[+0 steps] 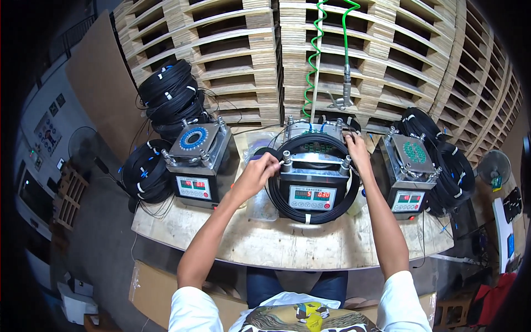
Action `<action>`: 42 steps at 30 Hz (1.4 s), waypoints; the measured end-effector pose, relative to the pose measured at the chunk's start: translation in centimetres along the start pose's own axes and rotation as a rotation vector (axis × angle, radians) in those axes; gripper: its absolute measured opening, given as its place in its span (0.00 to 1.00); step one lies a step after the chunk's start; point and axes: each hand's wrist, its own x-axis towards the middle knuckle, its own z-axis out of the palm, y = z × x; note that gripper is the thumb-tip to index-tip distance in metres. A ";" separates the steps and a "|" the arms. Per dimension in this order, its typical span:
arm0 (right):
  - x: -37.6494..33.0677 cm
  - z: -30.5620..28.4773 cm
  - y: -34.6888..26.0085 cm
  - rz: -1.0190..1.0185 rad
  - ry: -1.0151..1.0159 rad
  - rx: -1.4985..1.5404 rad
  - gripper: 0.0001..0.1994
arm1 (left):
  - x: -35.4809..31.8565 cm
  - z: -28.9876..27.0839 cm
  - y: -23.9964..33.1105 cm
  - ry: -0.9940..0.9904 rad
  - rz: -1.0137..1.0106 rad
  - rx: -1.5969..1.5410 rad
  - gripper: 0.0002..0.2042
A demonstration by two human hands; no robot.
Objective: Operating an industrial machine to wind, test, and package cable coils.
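A coil of black cable [279, 203] hangs around the front of the middle machine [287, 187], a dark box with a lit red and green display. A white tie wraps the coil's bottom. My left hand [261, 172] is closed in a pinch beside the machine's left metal post; what lies between the fingertips is too small to make out. My right hand [357, 150] is closed on the coil's upper right side, behind the right post. The top plate's green ring of fittings [316, 148] partly shows through the coil.
Similar machines stand at left [191, 145] and right [412, 160] on the wooden table [221, 238]. Black cable coils are stacked [168, 91] at the far left and piled [451, 166] at right. A green air hose [345, 44] with a nozzle hangs before stacked pallets [238, 66].
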 end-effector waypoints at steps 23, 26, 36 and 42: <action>-0.9 -0.4 0.4 -0.115 0.202 0.088 0.17 | 3.0 8.4 4.9 0.212 -0.039 0.429 0.14; -3.8 -2.3 -3.1 -0.219 0.472 -0.029 0.16 | 1.8 7.8 3.4 0.372 0.183 0.464 0.14; -11.8 -1.9 -4.5 0.190 0.359 -0.089 0.15 | 2.2 9.1 -0.5 0.508 0.054 0.347 0.32; -13.0 -1.3 -4.1 -0.061 0.464 0.147 0.17 | 1.7 9.1 -0.8 0.529 0.090 0.343 0.34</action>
